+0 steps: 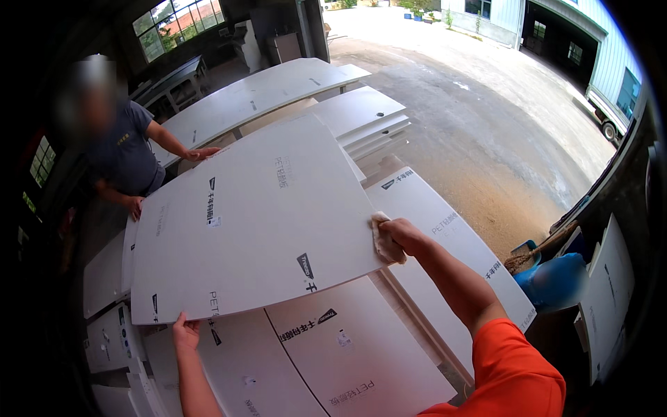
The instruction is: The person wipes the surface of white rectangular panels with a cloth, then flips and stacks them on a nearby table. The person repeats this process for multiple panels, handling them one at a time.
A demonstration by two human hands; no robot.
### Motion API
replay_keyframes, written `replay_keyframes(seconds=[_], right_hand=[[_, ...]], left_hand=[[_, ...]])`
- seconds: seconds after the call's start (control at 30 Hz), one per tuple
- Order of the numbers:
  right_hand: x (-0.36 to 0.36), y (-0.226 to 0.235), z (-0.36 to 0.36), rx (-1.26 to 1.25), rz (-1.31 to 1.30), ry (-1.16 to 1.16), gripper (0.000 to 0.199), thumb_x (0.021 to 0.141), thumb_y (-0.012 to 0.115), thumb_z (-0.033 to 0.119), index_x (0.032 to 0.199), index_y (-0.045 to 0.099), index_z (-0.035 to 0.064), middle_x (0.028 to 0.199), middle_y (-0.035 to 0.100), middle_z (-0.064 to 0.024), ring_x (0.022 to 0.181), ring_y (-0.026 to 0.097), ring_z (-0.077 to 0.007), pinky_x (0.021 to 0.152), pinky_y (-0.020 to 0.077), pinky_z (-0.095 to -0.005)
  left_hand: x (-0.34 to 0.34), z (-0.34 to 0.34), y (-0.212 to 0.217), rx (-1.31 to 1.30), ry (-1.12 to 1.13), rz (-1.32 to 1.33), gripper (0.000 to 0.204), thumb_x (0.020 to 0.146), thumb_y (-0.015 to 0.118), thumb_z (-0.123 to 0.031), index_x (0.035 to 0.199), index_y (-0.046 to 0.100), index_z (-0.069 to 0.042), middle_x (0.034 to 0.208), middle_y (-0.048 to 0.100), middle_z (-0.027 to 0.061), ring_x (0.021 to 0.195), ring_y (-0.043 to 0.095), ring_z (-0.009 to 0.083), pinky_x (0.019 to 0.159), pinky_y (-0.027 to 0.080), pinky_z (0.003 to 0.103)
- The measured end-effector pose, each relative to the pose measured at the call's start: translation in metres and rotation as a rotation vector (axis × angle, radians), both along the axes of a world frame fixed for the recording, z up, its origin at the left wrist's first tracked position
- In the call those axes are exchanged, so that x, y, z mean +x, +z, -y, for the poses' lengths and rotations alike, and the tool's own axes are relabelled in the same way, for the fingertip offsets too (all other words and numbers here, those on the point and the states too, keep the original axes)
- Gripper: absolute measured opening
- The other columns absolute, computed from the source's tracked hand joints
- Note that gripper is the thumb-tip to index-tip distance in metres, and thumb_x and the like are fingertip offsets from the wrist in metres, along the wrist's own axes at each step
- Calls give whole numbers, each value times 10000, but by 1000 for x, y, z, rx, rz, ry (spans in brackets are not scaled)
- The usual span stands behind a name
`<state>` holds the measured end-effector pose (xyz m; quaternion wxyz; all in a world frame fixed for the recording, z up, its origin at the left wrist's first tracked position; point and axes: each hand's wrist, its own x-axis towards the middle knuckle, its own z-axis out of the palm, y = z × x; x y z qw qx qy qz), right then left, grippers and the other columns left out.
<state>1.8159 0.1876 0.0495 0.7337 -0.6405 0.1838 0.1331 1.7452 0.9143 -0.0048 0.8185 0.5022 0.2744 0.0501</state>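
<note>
I lift a large white panel [257, 222] off the stack [347, 347], left hand [185, 332] gripping its near edge, right hand [399, 236] clamped through a cloth [381, 240]; a co-worker [121, 153] steadies the far side.

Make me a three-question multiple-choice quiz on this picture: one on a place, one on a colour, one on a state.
1. Where is the left hand?
A. at the panel's near edge
B. on the broom
C. on the truck

2. What colour is the sleeve?
A. green
B. orange
C. white

3. How is the top panel held?
A. leaning on a wall
B. left lying alone
C. gripped by both hands

Answers: 1 A, fingers curl under the near edge. 2 B, plainly orange. 3 C, the right hand grips the side edge through a cloth.
</note>
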Motion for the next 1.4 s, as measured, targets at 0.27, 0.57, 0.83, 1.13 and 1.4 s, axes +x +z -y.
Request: replay_keyframes(seconds=[0.27, 0.57, 0.83, 1.13, 1.4], right_hand=[[30, 24, -66, -257, -86, -250, 401, 982, 538, 317, 1207, 698, 25, 1151, 720, -187, 1070, 684, -338, 910, 517, -426], [-109, 59, -24, -376, -90, -357, 354, 922, 598, 294, 1075, 741, 8, 1058, 749, -188, 1003, 717, -354, 890, 529, -430], [-297, 102, 32, -571, -161, -342, 439, 889, 690, 433, 900, 764, 1, 743, 722, -129, 664, 711, -263, 684, 550, -376], [-500, 32, 105, -576, -117, -610, 351, 891, 789, 251, 709, 708, -37, 564, 590, -41, 444, 504, -127, 411, 358, -342], [-561, -24, 162, -682, -183, -582, 319, 875, 790, 252, 726, 710, -18, 569, 605, -57, 436, 533, -150, 420, 380, -369]], left_hand=[[2, -84, -6, -210, -141, -554, 382, 920, 622, -542, 809, 616, -176, 574, 412, -29, 353, 276, 136, 307, 221, 309], [-111, 38, 7, 135, -2, -105, 299, 987, 595, -365, 868, 665, -100, 679, 540, 27, 475, 450, 168, 437, 393, 333], [-317, 106, 36, 841, 53, 536, 280, 1020, 560, -297, 906, 682, -72, 741, 600, 61, 555, 536, 191, 527, 475, 349], [-461, 158, 65, -253, -156, 188, 429, 922, 649, -136, 1327, 595, -5, 1284, 678, 107, 1168, 654, 260, 1020, 537, 424], [-520, 228, 34, -309, -71, 118, 505, 876, 630, -33, 1375, 561, -54, 1336, 645, 100, 1226, 624, 276, 1043, 530, 447]])
